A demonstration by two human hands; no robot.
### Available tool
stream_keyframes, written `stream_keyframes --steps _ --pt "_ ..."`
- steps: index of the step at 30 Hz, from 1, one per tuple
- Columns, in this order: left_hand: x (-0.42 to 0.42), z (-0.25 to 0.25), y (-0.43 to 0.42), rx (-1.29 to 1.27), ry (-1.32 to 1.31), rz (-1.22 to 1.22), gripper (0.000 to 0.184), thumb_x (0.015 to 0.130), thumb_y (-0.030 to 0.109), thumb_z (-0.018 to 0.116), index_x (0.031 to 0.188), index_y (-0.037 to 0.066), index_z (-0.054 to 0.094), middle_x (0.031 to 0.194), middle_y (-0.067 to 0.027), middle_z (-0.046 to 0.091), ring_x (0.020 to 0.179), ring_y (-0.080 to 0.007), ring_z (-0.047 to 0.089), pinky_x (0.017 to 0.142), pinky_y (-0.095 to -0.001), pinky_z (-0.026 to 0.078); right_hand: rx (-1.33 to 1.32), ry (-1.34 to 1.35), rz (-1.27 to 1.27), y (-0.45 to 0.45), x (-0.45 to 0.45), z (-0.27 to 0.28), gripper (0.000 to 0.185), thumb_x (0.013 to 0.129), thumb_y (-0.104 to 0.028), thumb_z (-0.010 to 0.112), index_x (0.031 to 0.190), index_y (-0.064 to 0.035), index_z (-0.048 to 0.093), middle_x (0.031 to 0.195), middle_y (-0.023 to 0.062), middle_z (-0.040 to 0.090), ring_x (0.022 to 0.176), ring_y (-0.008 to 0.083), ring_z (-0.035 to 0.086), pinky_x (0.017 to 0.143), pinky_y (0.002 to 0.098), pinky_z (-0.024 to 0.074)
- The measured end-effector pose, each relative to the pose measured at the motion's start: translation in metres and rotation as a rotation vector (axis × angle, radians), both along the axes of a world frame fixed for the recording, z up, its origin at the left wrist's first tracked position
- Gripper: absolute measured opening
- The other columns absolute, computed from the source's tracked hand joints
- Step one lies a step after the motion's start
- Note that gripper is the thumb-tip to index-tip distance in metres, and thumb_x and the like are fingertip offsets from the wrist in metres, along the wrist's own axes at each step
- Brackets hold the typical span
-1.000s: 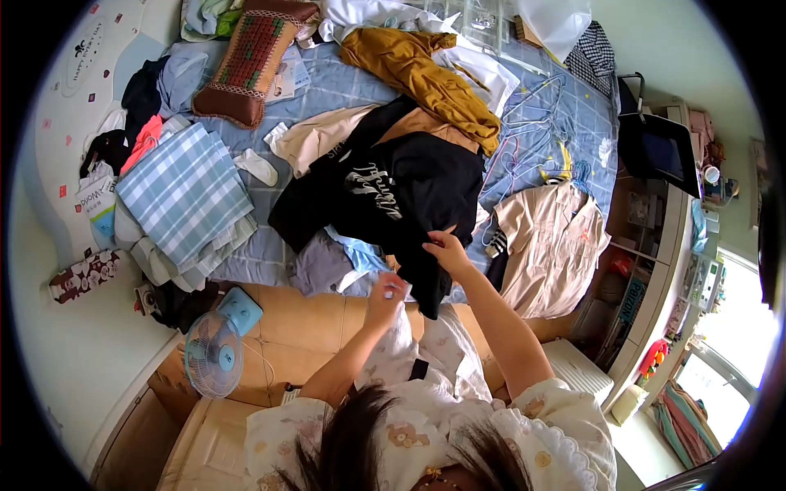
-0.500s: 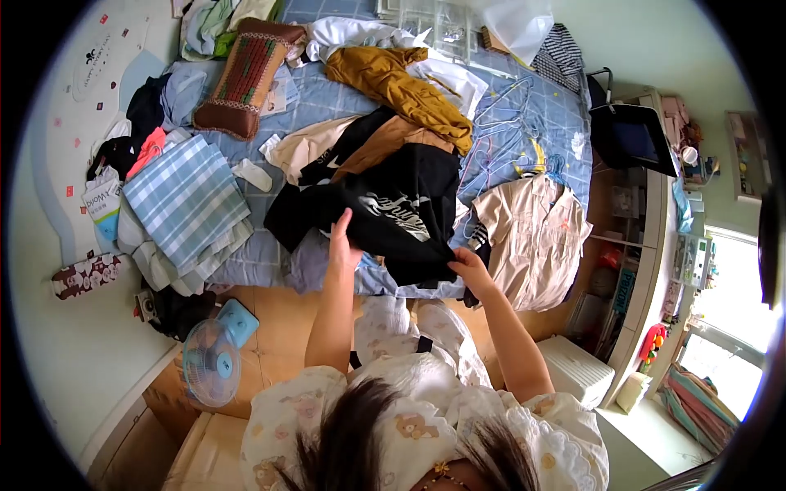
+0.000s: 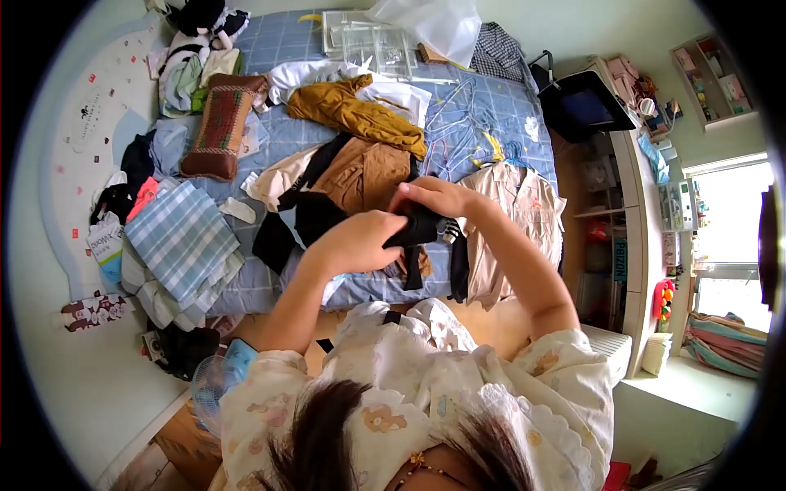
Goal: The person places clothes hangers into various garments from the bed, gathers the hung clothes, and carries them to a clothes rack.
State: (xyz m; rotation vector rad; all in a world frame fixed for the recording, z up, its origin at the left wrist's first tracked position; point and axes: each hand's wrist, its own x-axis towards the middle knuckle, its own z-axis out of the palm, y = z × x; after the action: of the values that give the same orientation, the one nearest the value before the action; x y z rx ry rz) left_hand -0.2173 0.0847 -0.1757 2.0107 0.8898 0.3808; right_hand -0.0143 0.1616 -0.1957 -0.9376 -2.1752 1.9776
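Observation:
A black top (image 3: 419, 227) is bunched up between my two hands above the bed's front edge. My left hand (image 3: 364, 239) is closed on its left side, fingers curled into the cloth. My right hand (image 3: 442, 198) grips the upper right of the cloth, its fingers partly hidden. The print on the top is out of sight. Behind my hands lies a brown garment (image 3: 360, 172), with more black cloth (image 3: 315, 217) left of my left hand. A beige short-sleeved shirt (image 3: 512, 221) lies flat to the right.
A mustard garment (image 3: 348, 110) and tangled hangers (image 3: 458, 114) lie farther back on the blue checked bedsheet (image 3: 278, 41). To the left are a folded plaid cloth (image 3: 184, 237) and a woven pillow (image 3: 221, 127). A fan (image 3: 210, 393) stands on the floor at lower left.
The black top, spread with white lettering showing before, is now gathered into a small bundle. Both hands have come together and upward, uncovering more of the brown garment. The view has shifted.

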Motion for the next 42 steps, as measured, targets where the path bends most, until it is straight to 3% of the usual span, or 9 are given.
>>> stream_keyframes --steps 3,7,12,15,20,29,31,36,42 --pt "-0.021 0.031 0.007 0.174 -0.205 -0.045 0.032 0.067 0.002 0.057 0.099 -0.002 0.055 0.092 -0.0172 0.061 0.089 -0.0321 0.060 0.078 -0.0369 0.047 0.070 -0.342 -0.080 -0.014 0.017 0.027 0.058 0.089 -0.055 0.051 0.089 0.0018 0.062 0.082 0.0048 0.060 0.082 0.0121 0.053 0.076 0.0289 0.0431" --pt "-0.040 0.076 0.022 0.241 -0.148 -0.041 0.036 0.067 -0.001 0.051 0.103 0.002 0.051 0.100 -0.0117 0.057 0.101 -0.0270 0.055 0.091 -0.0343 0.042 0.230 -0.022 -0.085 -0.013 0.040 0.061 0.034 0.085 -0.030 0.066 0.073 -0.0021 0.052 0.065 -0.0030 0.040 0.069 0.0057 0.039 0.060 0.0257 0.0344" --pt "-0.063 0.100 0.050 0.206 0.110 0.303 0.030 0.072 -0.007 0.044 0.100 0.004 0.048 0.089 -0.0133 0.058 0.087 -0.0266 0.058 0.080 -0.0338 0.044 0.829 0.089 -0.270 -0.008 0.080 0.103 0.029 0.072 0.001 0.072 0.075 -0.0035 0.043 0.108 0.0084 0.053 0.102 0.0218 0.050 0.090 0.0316 0.0382" --pt "-0.067 0.088 0.070 0.374 0.211 0.391 0.025 0.076 -0.006 0.043 0.099 0.004 0.047 0.085 -0.0177 0.059 0.082 -0.0325 0.059 0.074 -0.0373 0.046 0.573 0.210 -0.434 -0.019 0.087 0.124 0.027 0.074 0.001 0.070 0.075 -0.0026 0.044 0.113 0.0100 0.057 0.097 0.0137 0.052 0.083 0.0255 0.0424" --pt "-0.048 0.083 0.079 0.564 -0.010 0.346 0.027 0.078 -0.007 0.042 0.101 0.008 0.048 0.099 -0.0118 0.059 0.089 -0.0331 0.060 0.077 -0.0400 0.048 0.856 -0.125 -0.617 -0.047 0.077 0.148 0.024 0.075 0.003 0.070 0.078 -0.0019 0.046 0.068 -0.0045 0.041 0.063 0.0020 0.040 0.055 0.0187 0.0344" --pt "-0.052 0.116 0.098 1.096 0.231 0.035 0.013 0.078 0.001 0.051 0.082 0.010 0.060 0.098 -0.0073 0.058 0.086 -0.0297 0.062 0.068 -0.0398 0.051 1.178 -0.060 -0.720 -0.033 0.122 0.196 0.024 0.079 -0.010 0.072 0.090 -0.0009 0.053 0.066 0.0051 0.055 0.063 0.0079 0.050 0.057 0.0248 0.0432" --pt "-0.052 0.150 0.101 1.132 0.172 -0.017 0.003 0.076 0.007 0.051 0.078 0.007 0.053 0.079 -0.0117 0.054 0.074 -0.0337 0.060 0.061 -0.0423 0.048 1.241 -0.031 -0.741 -0.034 0.126 0.212 0.023 0.080 -0.010 0.071 0.094 -0.0021 0.055 0.069 0.0075 0.059 0.066 0.0089 0.056 0.061 0.0253 0.0469" --pt "-0.065 0.199 0.099 1.120 0.071 -0.031 0.027 0.078 0.022 0.068 0.088 0.000 0.057 0.077 -0.0116 0.058 0.065 -0.0279 0.053 0.062 -0.0302 0.045 1.340 0.134 -0.881 -0.047 0.141 0.224 0.022 0.083 -0.001 0.066 0.100 -0.0040 0.053 0.083 -0.0012 0.054 0.079 0.0052 0.053 0.071 0.0199 0.0439" --pt "-0.064 0.195 0.054 0.985 0.015 0.067 0.017 0.073 0.006 0.067 0.088 0.001 0.059 0.078 -0.0121 0.060 0.069 -0.0272 0.059 0.064 -0.0295 0.045 1.278 0.067 -0.940 -0.094 0.140 0.216 0.028 0.075 0.002 0.068 0.100 -0.0046 0.056 0.078 0.0039 0.056 0.072 0.0090 0.054 0.065 0.0236 0.0445"
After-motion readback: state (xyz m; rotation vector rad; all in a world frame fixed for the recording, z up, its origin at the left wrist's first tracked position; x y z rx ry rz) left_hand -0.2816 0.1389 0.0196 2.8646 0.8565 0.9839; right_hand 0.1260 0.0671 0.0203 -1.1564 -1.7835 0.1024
